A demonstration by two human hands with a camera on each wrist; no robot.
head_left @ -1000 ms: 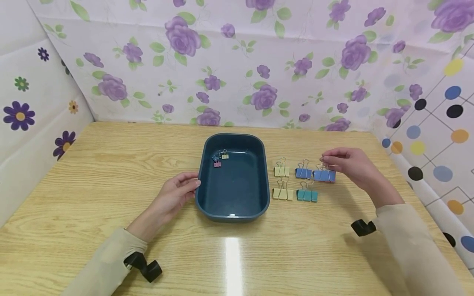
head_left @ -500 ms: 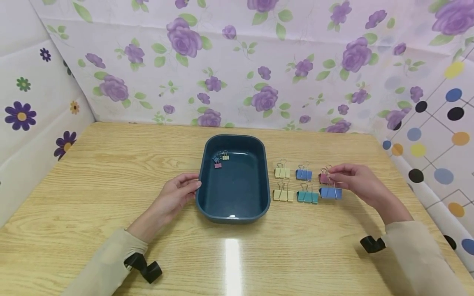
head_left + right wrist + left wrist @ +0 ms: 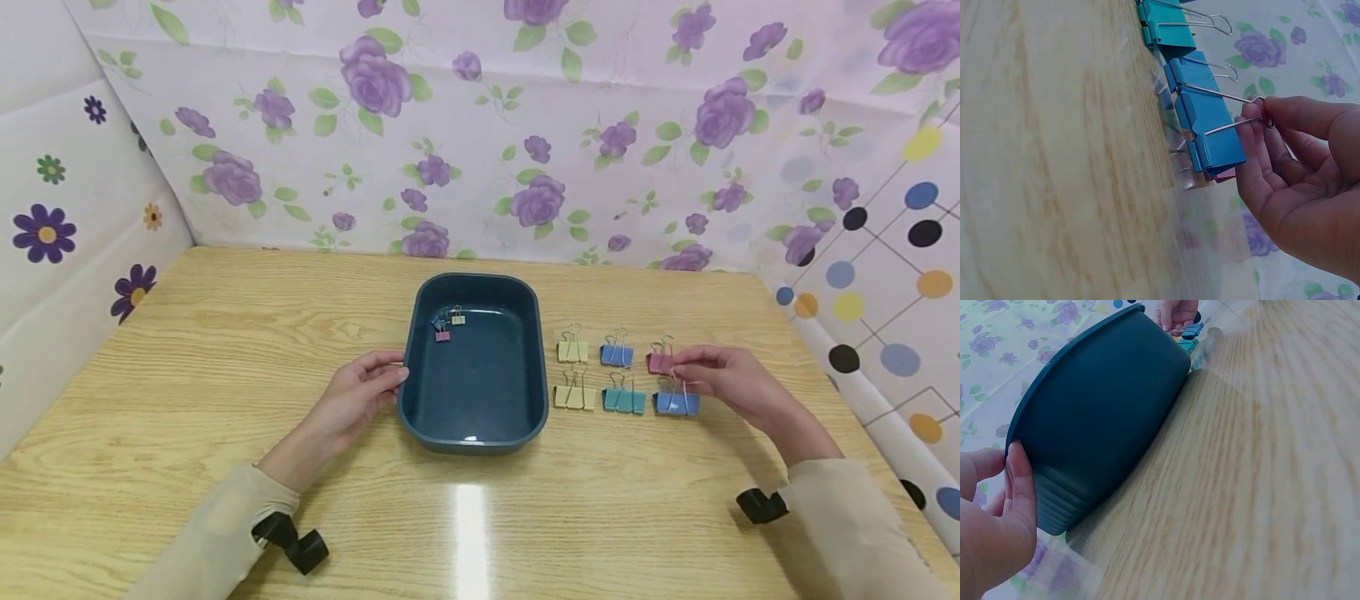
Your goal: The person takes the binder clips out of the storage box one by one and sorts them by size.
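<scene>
My left hand (image 3: 360, 392) holds the left wall of a dark blue rectangular tray (image 3: 480, 447); the left wrist view shows thumb and fingers at the rim. In the tray's far left part lie three tiny binder clips: yellow (image 3: 458, 320), pink (image 3: 442, 337) and blue. To the right of the tray, my right hand (image 3: 731, 382) pinches the wire handle of a large blue binder clip (image 3: 1210, 119). This clip is at the right end of the near row, in front of a pink binder clip (image 3: 659, 363) that the fingertips partly cover.
Left of the held clip, a teal binder clip (image 3: 624, 402) and a large yellow binder clip (image 3: 574, 397) share the near row. Behind them sit a smaller yellow binder clip (image 3: 572, 352) and a blue binder clip (image 3: 617, 356). Patterned cloth (image 3: 480, 125) hangs behind the wooden table (image 3: 300, 300).
My right hand has brought the large blue binder clip nearer and slightly right, from over the pink clip to the near row's right end, uncovering the pink one. My left hand stays on the tray.
</scene>
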